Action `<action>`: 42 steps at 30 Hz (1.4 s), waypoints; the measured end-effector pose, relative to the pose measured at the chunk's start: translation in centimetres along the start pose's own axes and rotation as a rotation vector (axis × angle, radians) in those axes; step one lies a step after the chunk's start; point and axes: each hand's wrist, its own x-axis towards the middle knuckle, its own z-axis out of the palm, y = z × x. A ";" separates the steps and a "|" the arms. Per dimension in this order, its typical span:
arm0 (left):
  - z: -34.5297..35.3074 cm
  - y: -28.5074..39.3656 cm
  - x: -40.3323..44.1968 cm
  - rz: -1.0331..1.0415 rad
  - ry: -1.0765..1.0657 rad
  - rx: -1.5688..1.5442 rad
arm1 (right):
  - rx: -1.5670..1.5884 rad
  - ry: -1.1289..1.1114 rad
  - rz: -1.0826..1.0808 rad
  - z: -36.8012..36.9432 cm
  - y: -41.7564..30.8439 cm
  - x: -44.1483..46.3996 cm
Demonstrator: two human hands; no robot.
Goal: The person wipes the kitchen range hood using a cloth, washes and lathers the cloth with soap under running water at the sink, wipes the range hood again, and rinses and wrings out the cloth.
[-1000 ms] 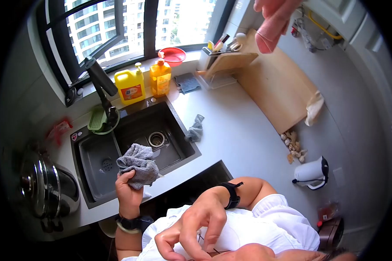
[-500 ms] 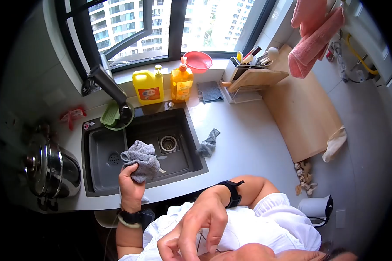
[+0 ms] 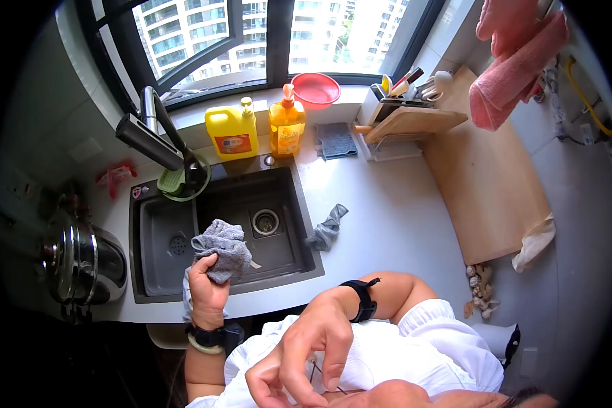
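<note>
My left hand is closed around a bunched grey cloth, held up over the front of the dark double sink. Close to my chest, my right hand hangs with loosely bent fingers set apart, and I see no object gripped in it. Thin dark cords show behind its fingers against the white top; whether they touch is unclear. A second grey-green cloth lies crumpled on the counter just right of the sink.
Behind the sink stand a yellow jug, an orange pump bottle and a pink basin. The black faucet rises at the back left. A steel pot stands left; a cutting board rack and large wooden board are right.
The view has shifted slightly, and the faucet and counter items appear moved in the frame. My left hand keeps its hold on the grey cloth; the right hand's pose is nearly the same.
</note>
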 end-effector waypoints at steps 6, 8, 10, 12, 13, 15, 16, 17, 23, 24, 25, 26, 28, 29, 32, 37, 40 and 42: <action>0.3 -0.4 0.1 0.001 0.012 -0.001 | -0.031 -0.032 0.076 -0.2 -1.0 0.2; 0.1 -0.5 0.4 0.003 0.007 0.005 | 0.031 -0.044 0.067 -0.3 -0.6 -0.3; -0.6 -0.6 0.9 0.012 0.006 0.016 | 0.052 -0.042 0.050 -0.4 -0.5 -0.3; -0.8 -0.5 1.1 0.010 0.006 0.017 | 0.027 -0.013 0.022 -0.4 -0.5 -0.1; -0.8 -0.5 1.2 0.009 0.006 0.017 | 0.014 -0.018 0.028 -0.4 -0.7 0.0; -0.5 -0.4 1.1 0.011 0.003 0.016 | -0.013 -0.026 0.040 -0.4 -1.1 0.3; -0.3 -0.4 1.1 0.011 0.001 0.015 | -0.008 -0.036 0.042 -0.5 -0.9 0.2; -0.3 -0.5 1.2 0.011 -0.001 0.019 | -0.004 -0.046 0.043 -0.7 -0.6 -0.1; -0.5 0.0 1.6 0.012 -0.012 0.024 | 0.005 -0.026 0.025 -0.8 -1.3 0.6; -0.4 0.1 1.6 0.012 -0.018 0.024 | -0.012 -0.010 0.035 -0.8 -1.5 0.7; -0.3 0.1 1.5 0.011 -0.022 0.025 | -0.016 -0.021 0.037 -1.0 -1.3 0.7; -0.2 0.2 1.4 0.015 -0.026 0.028 | -0.020 -0.034 0.040 -1.0 -1.1 0.6; 0.0 0.2 1.5 0.016 -0.039 0.035 | -0.008 -0.050 0.045 -1.3 -1.1 0.3; 0.0 0.3 1.6 0.013 -0.036 0.034 | 0.011 -0.062 0.047 -1.4 -1.1 0.3; -0.3 0.1 1.8 0.005 -0.028 0.032 | -0.002 -0.043 0.030 -1.4 -1.3 0.4; -0.3 0.2 2.1 0.004 -0.026 0.023 | -0.007 -0.014 0.039 -1.3 -1.8 0.6; 0.1 0.3 2.0 0.000 -0.031 0.036 | 0.009 -0.065 -0.019 -2.0 -0.8 0.1; 0.2 0.2 2.1 -0.006 -0.028 0.031 | 0.057 -0.085 -0.092 -2.1 0.2 -0.1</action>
